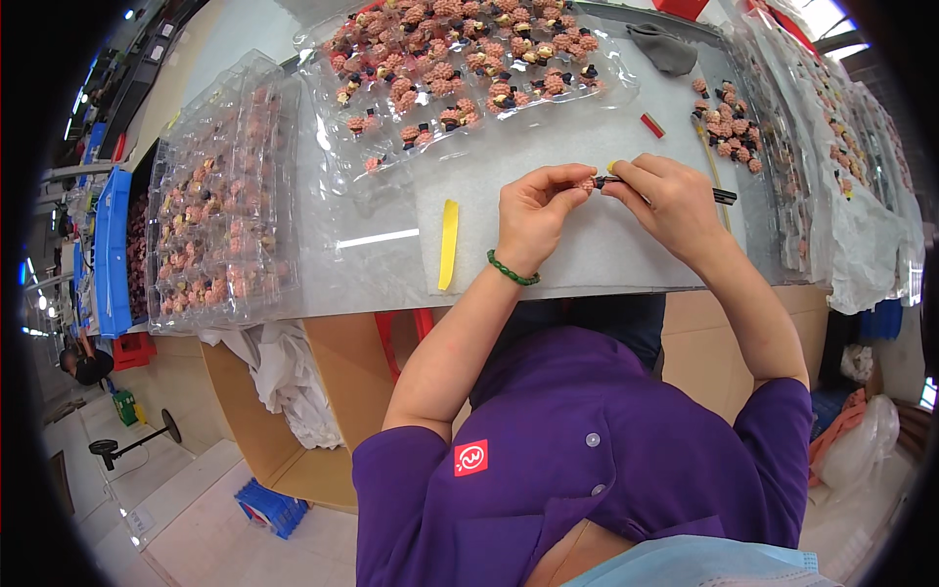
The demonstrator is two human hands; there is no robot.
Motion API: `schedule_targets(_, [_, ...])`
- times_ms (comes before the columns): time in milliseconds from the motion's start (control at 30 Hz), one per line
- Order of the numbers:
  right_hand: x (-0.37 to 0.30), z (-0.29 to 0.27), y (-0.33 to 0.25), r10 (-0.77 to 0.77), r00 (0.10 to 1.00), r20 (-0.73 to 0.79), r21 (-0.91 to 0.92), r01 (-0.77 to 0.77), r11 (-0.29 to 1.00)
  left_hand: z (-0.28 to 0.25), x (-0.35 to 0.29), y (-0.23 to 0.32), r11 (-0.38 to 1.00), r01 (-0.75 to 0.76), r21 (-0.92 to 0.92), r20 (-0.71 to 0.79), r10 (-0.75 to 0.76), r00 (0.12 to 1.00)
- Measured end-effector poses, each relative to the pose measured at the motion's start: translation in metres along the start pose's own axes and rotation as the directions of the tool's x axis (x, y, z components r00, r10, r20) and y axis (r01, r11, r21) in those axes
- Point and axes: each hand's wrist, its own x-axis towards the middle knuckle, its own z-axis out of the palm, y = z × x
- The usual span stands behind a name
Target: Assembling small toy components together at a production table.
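Observation:
Over the white mat (509, 259) at the table's front edge, my two hands meet fingertip to fingertip. My left hand (533, 215), with a green braided bracelet at the wrist, pinches a small pink bumpy figurine (588, 184). A slim black pen (724, 196) is gripped in my right hand (667, 201), its tip end touching or very near the figurine; fingers partly hide the contact. Something small and yellow (613, 166) covers a right fingertip. A yellow strip (448, 245) lies left of my hands, and a small red block (652, 125) lies beyond the right one.
A clear compartment tray (460, 147) of pink figurines with dark parts spans the far side. Loose figurines (729, 127) lie at right, near a grey cloth (663, 49). Filled clear trays (220, 215) stack at left beside a blue crate (114, 249). A cardboard box (352, 372) stands below.

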Motion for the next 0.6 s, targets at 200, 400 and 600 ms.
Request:
schedule_targets(200, [-0.0002, 0.0005, -0.0016, 0.027, 1.0, 0.005, 0.008, -0.027, 1.0, -0.0005, 0.0004, 0.0006, 1.0, 0.007, 0.01, 0.004, -0.007, 1.0])
schedule_targets(400, [-0.0005, 0.0004, -0.0039, 0.052, 0.999, 0.006, -0.004, -0.052, 0.999, -0.0014, 0.0004, -0.0005, 1.0, 0.007, 0.005, 0.008, -0.007, 1.0])
schedule_targets(600, [-0.0001, 0.0, -0.0042, 0.042, 0.999, -0.014, -0.028, -0.043, 0.999, -0.0006, -0.0001, 0.0007, 1.0, 0.014, 0.008, 0.008, -0.014, 1.0])
